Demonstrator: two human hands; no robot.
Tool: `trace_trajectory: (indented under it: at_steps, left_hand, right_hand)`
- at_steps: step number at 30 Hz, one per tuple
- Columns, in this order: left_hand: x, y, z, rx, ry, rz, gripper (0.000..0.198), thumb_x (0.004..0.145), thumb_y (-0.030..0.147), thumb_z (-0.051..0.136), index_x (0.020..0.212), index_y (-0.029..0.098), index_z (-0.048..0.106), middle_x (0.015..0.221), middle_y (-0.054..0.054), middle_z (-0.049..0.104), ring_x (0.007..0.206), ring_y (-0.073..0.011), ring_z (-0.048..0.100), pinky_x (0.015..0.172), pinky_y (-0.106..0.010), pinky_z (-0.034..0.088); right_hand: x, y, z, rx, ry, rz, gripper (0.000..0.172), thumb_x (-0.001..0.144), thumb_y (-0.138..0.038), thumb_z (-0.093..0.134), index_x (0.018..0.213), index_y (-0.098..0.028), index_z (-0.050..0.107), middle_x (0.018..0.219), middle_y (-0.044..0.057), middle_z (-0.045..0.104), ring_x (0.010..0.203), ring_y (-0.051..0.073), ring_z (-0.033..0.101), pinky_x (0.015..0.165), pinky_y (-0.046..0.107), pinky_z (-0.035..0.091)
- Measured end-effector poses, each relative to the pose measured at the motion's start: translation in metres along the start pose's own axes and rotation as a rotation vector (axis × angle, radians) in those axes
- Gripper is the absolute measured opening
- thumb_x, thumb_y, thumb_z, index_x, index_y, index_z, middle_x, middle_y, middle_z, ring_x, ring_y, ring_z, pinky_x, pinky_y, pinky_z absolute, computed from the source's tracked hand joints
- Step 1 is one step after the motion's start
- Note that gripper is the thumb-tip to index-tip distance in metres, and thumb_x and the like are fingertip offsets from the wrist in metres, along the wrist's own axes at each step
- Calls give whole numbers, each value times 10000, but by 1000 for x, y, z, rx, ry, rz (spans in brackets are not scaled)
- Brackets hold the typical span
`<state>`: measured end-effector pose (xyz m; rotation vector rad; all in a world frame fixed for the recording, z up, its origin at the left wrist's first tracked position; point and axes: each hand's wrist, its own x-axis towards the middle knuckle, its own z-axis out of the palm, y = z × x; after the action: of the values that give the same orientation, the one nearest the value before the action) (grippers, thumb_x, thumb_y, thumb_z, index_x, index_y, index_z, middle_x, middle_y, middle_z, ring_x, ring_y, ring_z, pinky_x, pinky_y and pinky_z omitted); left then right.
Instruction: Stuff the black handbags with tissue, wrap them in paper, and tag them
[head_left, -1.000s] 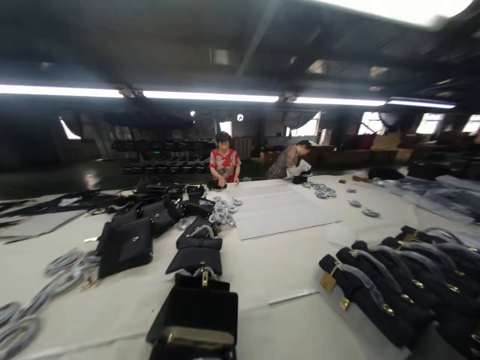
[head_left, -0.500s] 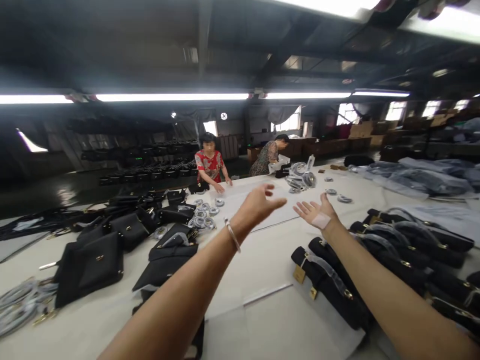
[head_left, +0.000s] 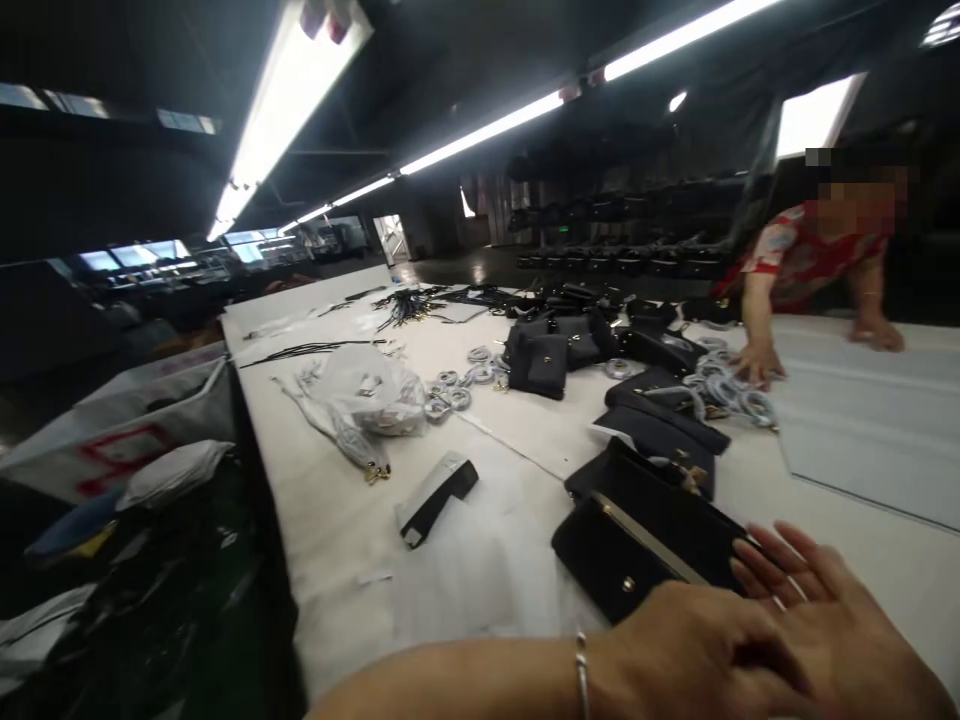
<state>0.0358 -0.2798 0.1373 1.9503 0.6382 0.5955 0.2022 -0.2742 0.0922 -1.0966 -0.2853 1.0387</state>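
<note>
My left hand (head_left: 697, 640), with a silver bracelet at the wrist, lies in front of my right hand (head_left: 847, 610) at the lower right. Its fingers are bent and somewhat blurred, with a gap beside the thumb and nothing seen in it. The right palm is turned up, fingers stretched out and holding nothing. Both hands overlap in view; whether they touch I cannot tell. Just beyond them lies a black handbag (head_left: 615, 560) with a gold clasp, its flap raised. A second black bag (head_left: 660, 430) rests behind it.
White sheets (head_left: 480, 570) and a black-and-white strip-shaped piece (head_left: 439, 500) lie on the table. A clear plastic bag (head_left: 367, 385), wrapped coiled straps (head_left: 450, 395) and more black bags (head_left: 540, 360) sit farther back. A co-worker in red (head_left: 817, 260) leans over the far side. White bins (head_left: 150, 420) stand left.
The view has swung left and down toward the left end of the table. My hands, earlier apart over the table, now overlap at the lower right.
</note>
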Motion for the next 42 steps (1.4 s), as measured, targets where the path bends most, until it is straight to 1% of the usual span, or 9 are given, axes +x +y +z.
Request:
trace_trajectory:
  at_steps: [4,8,13,18,21,24,30,37,42]
  left_hand:
    - [-99,-36,-135,130,-280,-181,165,819,231,732,982,206,740,887,23,742,773,-109,680,705,-143,481]
    - [-210,-102,-264,763,-531,-609,152,732,327,816,822,217,762,804,-40,749,756,-226,700,690,-286,512]
    - [-285,-167,-372,929,-451,-890,293,703,336,827,960,211,762,1011,-124,742,940,-333,691,822,-407,512]
    - [-199,-215,-460,394,80,-564,303,876,277,572,1157,250,683,1099,-15,731,959,-187,684,860,-260,505]
    - [-101,-266,-509,509,412,-530,424,907,187,468,1320,185,564,1310,-60,636,1145,-155,614,962,-209,465]
    - [-16,-333,-553,734,499,-713,501,871,73,465,1371,83,490,1398,-169,544,1293,-190,513,1061,-241,394]
    - [35,-442,-588,869,324,-920,346,851,31,468,1170,19,602,1174,-279,630,1164,-344,602,962,-429,472]
    - [35,-452,-622,1026,146,-691,344,888,114,445,1185,163,611,1184,-141,646,1135,-288,607,963,-387,460]
    - [77,-496,-638,962,-35,-582,516,779,124,587,1284,231,587,1269,-95,629,1157,-233,595,987,-289,441]
  right_hand:
    - [-15,35,76,-163,-59,-43,394,608,-449,796,920,-230,696,922,32,706,752,156,673,660,196,587]
    - [-9,78,159,-531,-153,24,593,453,-549,831,921,-198,733,920,103,736,783,254,708,652,277,607]
    - [20,160,277,-889,-532,12,528,577,-635,736,861,-191,747,857,106,739,766,286,707,718,367,584]
    - [57,246,415,-1100,-883,-198,352,865,-490,522,911,-198,714,847,54,728,780,218,690,745,320,538]
    - [92,302,490,-1366,-938,-464,277,940,-310,441,951,-216,701,926,40,726,879,196,671,818,302,498]
    - [128,363,535,-1536,-904,-547,241,877,-165,523,1062,-162,677,1045,114,701,1002,250,629,867,350,469]
    - [166,430,522,-1721,-879,-568,384,793,-89,574,1171,-127,621,1078,160,648,1104,325,516,892,422,458]
    - [201,372,475,-1262,-892,-825,369,744,-133,536,1061,-247,686,1252,88,572,1156,275,512,1000,420,441]
    - [237,375,485,-1709,-772,-659,323,659,-106,582,973,-168,628,1433,149,446,1337,352,362,1069,492,365]
